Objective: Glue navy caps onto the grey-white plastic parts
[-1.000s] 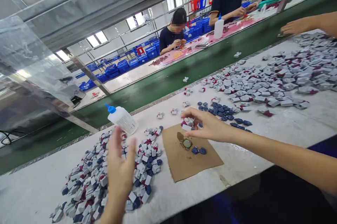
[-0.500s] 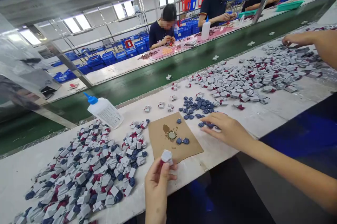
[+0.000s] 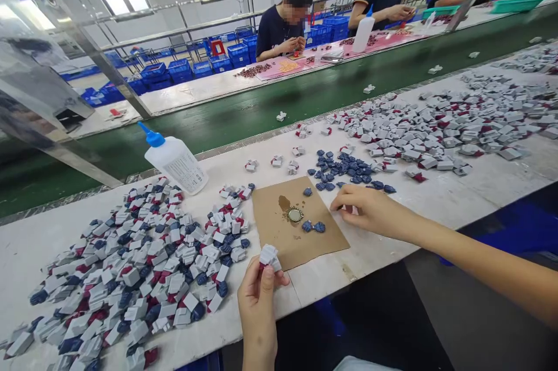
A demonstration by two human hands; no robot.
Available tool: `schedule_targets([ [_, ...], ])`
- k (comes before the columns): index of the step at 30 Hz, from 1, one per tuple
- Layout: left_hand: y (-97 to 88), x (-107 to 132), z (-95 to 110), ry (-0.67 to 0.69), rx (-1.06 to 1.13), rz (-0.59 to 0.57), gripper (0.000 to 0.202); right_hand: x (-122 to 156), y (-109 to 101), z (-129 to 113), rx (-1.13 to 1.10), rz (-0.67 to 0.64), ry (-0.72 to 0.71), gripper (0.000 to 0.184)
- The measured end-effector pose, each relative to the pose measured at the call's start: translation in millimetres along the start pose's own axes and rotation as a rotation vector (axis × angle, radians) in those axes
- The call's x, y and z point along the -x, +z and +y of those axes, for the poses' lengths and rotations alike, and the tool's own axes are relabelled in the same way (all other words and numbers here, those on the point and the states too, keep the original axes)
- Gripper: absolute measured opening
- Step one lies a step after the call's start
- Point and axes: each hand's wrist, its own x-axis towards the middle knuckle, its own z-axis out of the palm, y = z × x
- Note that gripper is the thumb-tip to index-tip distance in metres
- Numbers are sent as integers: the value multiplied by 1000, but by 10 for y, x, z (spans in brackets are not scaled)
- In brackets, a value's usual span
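Observation:
My left hand (image 3: 257,301) is raised over the table's front edge, fingers pinched on a small grey block with a red part (image 3: 269,256). My right hand (image 3: 366,208) rests on the table at the right edge of a brown cardboard sheet (image 3: 296,225), fingers curled and pinched on something I cannot make out. On the cardboard lie a small round glue-filled cap (image 3: 295,215) and two blue pieces (image 3: 314,227). A cluster of loose blue pieces (image 3: 344,166) lies just beyond my right hand.
A large heap of grey, red and blue blocks (image 3: 139,266) lies at the left, another heap (image 3: 453,127) at the right. A white glue bottle with blue nozzle (image 3: 174,161) lies behind the cardboard. A green belt (image 3: 305,103) runs behind; other people work at the far bench.
My left hand went from open above the left heap to holding a grey block at the front edge. My right hand moved from behind the cardboard to the table at its right.

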Motion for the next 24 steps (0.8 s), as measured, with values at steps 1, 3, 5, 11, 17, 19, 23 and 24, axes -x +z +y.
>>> schedule_targets([
  [1,9,4,10,-9,1,3,28,-21,3,-38,-143,10,8,19],
  [3,18,7,21,-20,11,1,29,-83,26,-114,-331,26,34,16],
  [5,20,7,27,-28,31,-2,29,-164,62,-180,-380,59,38,16],
  [11,43,9,72,-126,118,91,30,-371,156,-325,-123,77,-166,19],
  [17,40,-35,126,-239,197,100,33,-503,201,-355,314,-71,-490,34],
  [19,44,-38,146,-263,217,117,33,-539,201,-344,330,-93,-537,36],
  [23,87,0,212,-263,247,170,28,-532,89,-423,139,-4,-497,31],
  [24,102,15,231,-259,247,170,27,-511,38,-473,54,32,-485,28],
])
